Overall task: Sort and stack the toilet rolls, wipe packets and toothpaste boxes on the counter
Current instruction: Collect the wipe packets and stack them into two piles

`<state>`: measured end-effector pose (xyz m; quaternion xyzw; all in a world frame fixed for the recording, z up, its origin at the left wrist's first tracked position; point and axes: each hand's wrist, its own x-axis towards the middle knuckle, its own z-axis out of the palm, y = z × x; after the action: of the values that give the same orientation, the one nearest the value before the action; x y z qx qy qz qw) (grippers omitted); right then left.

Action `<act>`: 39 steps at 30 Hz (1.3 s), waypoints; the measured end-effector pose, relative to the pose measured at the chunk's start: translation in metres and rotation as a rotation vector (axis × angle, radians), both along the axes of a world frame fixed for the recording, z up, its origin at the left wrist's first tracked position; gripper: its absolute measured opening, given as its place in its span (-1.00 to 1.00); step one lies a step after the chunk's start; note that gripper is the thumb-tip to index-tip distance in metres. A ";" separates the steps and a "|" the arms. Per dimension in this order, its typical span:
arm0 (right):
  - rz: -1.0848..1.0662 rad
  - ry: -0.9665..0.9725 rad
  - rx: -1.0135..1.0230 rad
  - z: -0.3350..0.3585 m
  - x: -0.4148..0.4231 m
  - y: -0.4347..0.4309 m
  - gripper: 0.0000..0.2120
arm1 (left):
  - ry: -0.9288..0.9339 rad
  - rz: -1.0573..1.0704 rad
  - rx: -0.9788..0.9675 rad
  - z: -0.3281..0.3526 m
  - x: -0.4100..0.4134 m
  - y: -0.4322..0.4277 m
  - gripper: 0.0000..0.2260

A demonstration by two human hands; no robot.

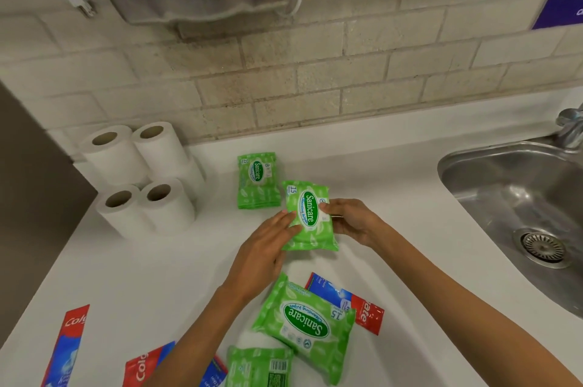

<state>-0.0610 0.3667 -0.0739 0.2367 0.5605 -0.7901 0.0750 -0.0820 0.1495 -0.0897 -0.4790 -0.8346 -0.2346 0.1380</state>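
- Wipe sorting step: left grip (263, 248) and right grip (351, 222) pinch one wipe packet (310, 216) by its sides, beside the packet pile (257, 180) on the worktop (394, 197).
- Next, probably: lay it square on that pile.

A pale leaf pattern is printed over the bright green plastic wipe packets (310, 216), each marked with a dark green oval lettered in white. The cylindrical white paper toilet rolls (142, 175) are shown with brown cores, and the long red and blue cardboard toothpaste boxes (67, 345) are lettered in white. A brick pattern is formed by the beige wall tiles (315, 80), blotched with what may be darker staining.
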 end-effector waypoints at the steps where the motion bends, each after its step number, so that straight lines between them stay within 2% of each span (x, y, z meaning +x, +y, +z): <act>1: -0.014 -0.012 0.038 -0.002 -0.003 0.000 -0.75 | -0.014 0.039 0.012 -0.003 0.001 -0.004 -0.58; 5: -0.107 -0.079 0.211 -0.013 -0.023 0.006 -0.75 | -0.132 0.217 0.125 -0.003 0.007 -0.024 -0.65; 10: -0.206 -0.145 0.369 -0.027 -0.059 0.009 -0.74 | -0.195 0.341 0.153 -0.005 0.000 -0.052 -0.63; 13: -0.183 -0.131 0.622 -0.027 -0.076 0.004 -0.81 | -0.236 0.394 0.164 -0.010 -0.005 -0.061 -0.61; 15: -0.100 -0.117 0.766 -0.021 -0.078 0.000 -0.67 | -0.260 0.406 0.164 -0.014 -0.006 -0.062 -0.60; 19: 0.200 -0.076 1.029 -0.018 -0.069 -0.002 -0.18 | -0.299 0.412 0.147 -0.018 -0.008 -0.057 -0.64; 23: 0.353 -0.030 1.182 -0.029 -0.059 0.001 -0.13 | -0.312 0.393 0.126 -0.017 -0.008 -0.048 -0.64; 30: 0.304 -0.018 1.216 -0.029 -0.072 -0.005 -0.21 | -0.338 0.382 0.118 -0.012 -0.007 -0.042 -0.57; 39: 0.287 -0.022 1.225 -0.025 -0.109 -0.003 -0.19 | -0.368 0.412 0.136 -0.016 -0.011 -0.049 -0.55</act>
<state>-0.1695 0.3635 -0.0987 0.1674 0.9367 -0.3052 0.0369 -0.0932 0.1001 -0.1056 -0.2385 -0.9076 -0.3402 0.0607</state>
